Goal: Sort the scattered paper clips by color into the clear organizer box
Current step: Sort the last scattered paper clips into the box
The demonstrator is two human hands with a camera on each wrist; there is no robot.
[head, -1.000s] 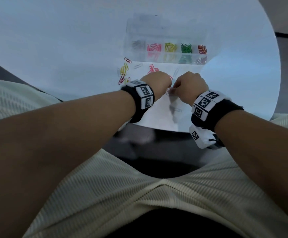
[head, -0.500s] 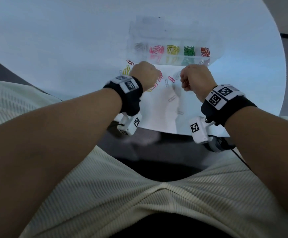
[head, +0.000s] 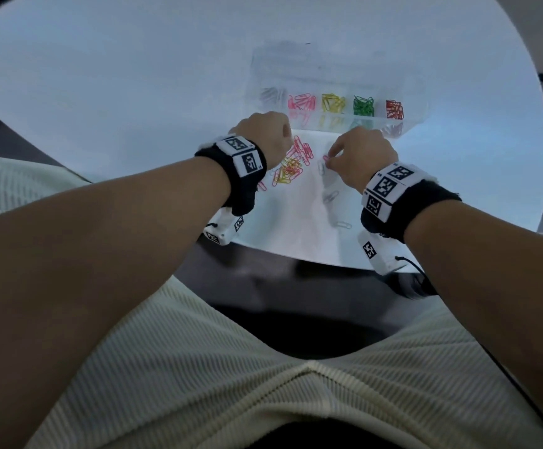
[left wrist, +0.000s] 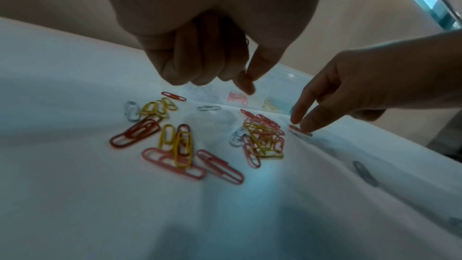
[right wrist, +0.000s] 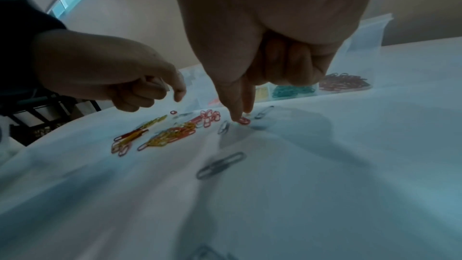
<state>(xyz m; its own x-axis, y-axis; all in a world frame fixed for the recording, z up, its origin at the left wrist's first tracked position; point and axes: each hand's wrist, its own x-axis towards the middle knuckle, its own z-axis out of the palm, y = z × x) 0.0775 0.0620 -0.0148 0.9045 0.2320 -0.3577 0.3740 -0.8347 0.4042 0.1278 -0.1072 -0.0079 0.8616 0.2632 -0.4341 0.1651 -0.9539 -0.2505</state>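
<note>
The clear organizer box [head: 328, 69] stands at the back of the table, with grey, pink, yellow, green and red clips in separate compartments. Loose pink, yellow and red paper clips [head: 292, 163] lie heaped on a white sheet [head: 296, 218] in front of it. My right hand [head: 331, 157] [right wrist: 241, 114] pinches a pink clip [right wrist: 244, 121] [left wrist: 300, 131] that lies flat on the sheet, thumb and forefinger tips on it. My left hand [head: 263, 134] [left wrist: 225, 78] hovers over the heap's left side with its fingers curled; a pale clip [right wrist: 160, 82] shows in its grip.
Grey clips [head: 330, 197] [head: 344, 225] lie singly on the sheet near my right wrist. More red, yellow and pink clips [left wrist: 175, 145] are spread left of the heap. The round white table [head: 134, 92] ends just under my wrists.
Both hands were together at the sheet's middle; they have parted and moved forward toward the box. The right hand has come down onto the pink clip.
</note>
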